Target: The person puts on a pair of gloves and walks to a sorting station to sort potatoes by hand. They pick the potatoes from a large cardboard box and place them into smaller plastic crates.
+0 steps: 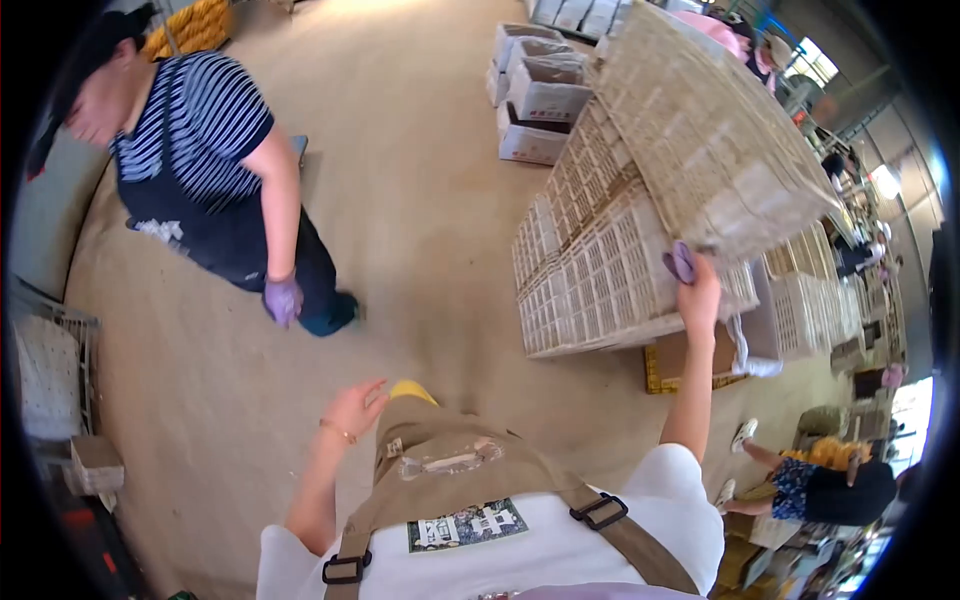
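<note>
My right hand (702,287) is raised to the near lower edge of a tilted, dirty white plastic crate (710,130), its fingers closed round a small purple item (679,262) that overlaps the crate edge in this view. I cannot tell what the purple item is. Below that crate are more slatted white crates (600,275), stacked. My left hand (352,410) hangs by my brown apron (450,460) at hip height. It holds nothing, its fingers are apart, and a bracelet circles the wrist.
On the left a person in a striped shirt (215,110) stands with a purple-gloved hand. White cartons (540,100) are stacked behind the crates. A yellow crate (668,372) sits low beside the stack. Another person (830,490) is at the lower right.
</note>
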Action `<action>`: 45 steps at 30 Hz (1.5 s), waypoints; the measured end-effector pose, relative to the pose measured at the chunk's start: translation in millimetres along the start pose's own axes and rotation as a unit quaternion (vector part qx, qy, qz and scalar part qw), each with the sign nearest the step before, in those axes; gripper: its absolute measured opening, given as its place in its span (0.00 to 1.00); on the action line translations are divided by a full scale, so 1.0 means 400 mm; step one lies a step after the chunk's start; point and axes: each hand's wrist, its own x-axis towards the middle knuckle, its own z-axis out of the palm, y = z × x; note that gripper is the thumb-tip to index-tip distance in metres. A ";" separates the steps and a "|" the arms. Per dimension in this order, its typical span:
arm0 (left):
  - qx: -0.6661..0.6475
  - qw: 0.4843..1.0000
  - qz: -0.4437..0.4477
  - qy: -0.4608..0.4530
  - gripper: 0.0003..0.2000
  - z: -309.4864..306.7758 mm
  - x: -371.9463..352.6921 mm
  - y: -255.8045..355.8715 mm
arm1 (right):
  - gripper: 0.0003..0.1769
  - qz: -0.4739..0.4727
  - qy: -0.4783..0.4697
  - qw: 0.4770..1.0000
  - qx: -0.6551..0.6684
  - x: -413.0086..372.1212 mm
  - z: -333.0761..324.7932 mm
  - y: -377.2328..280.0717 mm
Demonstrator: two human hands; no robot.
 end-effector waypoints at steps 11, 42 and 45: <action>-0.534 0.827 0.132 -0.119 0.23 -0.298 0.977 0.342 | 0.19 0.214 -0.112 0.816 0.526 0.396 0.571 -0.501; -0.337 0.939 0.049 -0.049 0.06 -0.771 2.602 0.202 | 0.10 0.012 -0.454 0.885 0.099 1.605 1.698 -0.597; -0.405 0.890 0.012 -0.210 0.05 -0.794 2.686 0.180 | 0.11 0.316 -0.501 0.761 0.264 1.673 1.746 -0.624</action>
